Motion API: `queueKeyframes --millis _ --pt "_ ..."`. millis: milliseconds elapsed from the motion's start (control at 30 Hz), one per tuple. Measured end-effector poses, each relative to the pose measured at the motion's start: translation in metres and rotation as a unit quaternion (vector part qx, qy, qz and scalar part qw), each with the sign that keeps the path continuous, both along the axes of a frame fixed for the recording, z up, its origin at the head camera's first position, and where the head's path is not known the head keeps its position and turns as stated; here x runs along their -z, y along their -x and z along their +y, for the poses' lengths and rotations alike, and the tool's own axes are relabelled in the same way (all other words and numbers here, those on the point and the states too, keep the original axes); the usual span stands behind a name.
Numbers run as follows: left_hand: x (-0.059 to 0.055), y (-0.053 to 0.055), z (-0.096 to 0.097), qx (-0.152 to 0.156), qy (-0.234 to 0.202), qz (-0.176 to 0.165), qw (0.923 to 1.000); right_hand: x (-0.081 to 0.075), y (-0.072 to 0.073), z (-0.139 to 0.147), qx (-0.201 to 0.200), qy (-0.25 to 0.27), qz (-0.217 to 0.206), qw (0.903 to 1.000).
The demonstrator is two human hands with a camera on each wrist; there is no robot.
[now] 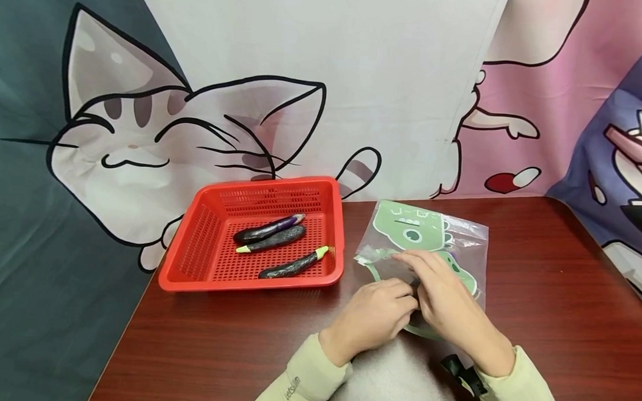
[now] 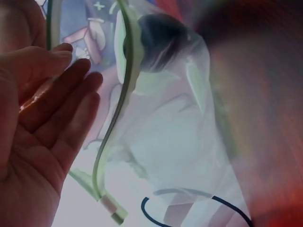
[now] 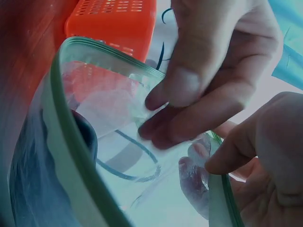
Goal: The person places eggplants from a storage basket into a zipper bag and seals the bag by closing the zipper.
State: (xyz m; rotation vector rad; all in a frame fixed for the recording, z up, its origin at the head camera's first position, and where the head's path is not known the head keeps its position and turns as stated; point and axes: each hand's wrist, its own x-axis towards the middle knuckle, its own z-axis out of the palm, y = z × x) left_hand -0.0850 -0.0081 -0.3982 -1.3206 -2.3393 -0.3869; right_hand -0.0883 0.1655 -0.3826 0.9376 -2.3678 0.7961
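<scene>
A clear zip bag point(image 1: 421, 224) with a green dinosaur print lies on the table under both hands, its mouth held apart. Through its plastic shows a dark, glossy thing point(image 2: 161, 42), probably an eggplant. My right hand point(image 3: 265, 161) pinches the green-edged rim, thumb on one side and fingers behind the plastic. Over the mouth hovers my left hand point(image 3: 213, 75), its fingers loosely bent with nothing visible between them. In the left wrist view, the left hand point(image 2: 47, 113) is apart from the nearer green rim. From the head view, the hands partly hide the bag's mouth.
Left of the bag stands a red plastic basket point(image 1: 190, 284) holding three eggplants point(image 1: 292, 265). The brown wooden table point(image 1: 215, 338) reaches a cloth backdrop point(image 1: 409, 109) printed with cartoon animals. A black strap point(image 1: 463, 373) is on the right wrist.
</scene>
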Motion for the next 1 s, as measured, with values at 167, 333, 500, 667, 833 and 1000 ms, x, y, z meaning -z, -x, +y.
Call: queueKeyframes --millis 167,333,500,667,833,1000 --pt "-0.006 -0.002 -0.006 0.014 -0.039 0.005 0.9991 0.0 0.0 0.0 -0.003 0.008 0.009 0.9999" --pt "-0.014 -0.003 -0.018 0.028 -0.071 0.026 0.9967 0.003 0.002 0.0 -0.005 0.005 0.001 1.0" --pt "-0.027 -0.004 -0.039 0.052 -0.118 0.03 0.9912 0.005 0.003 0.001 -0.009 -0.006 -0.009 0.9999" --pt "-0.037 -0.002 -0.062 0.051 -0.14 0.032 0.9883 0.003 0.005 0.003 -0.012 -0.004 -0.004 0.9999" --pt "-0.038 0.0 -0.088 0.03 -0.146 0.027 0.9884 0.002 0.006 0.002 -0.014 0.003 0.008 0.9999" --pt "-0.04 0.001 -0.117 -0.012 -0.138 0.005 0.9904 0.003 0.005 0.003 -0.013 0.009 0.009 0.9998"
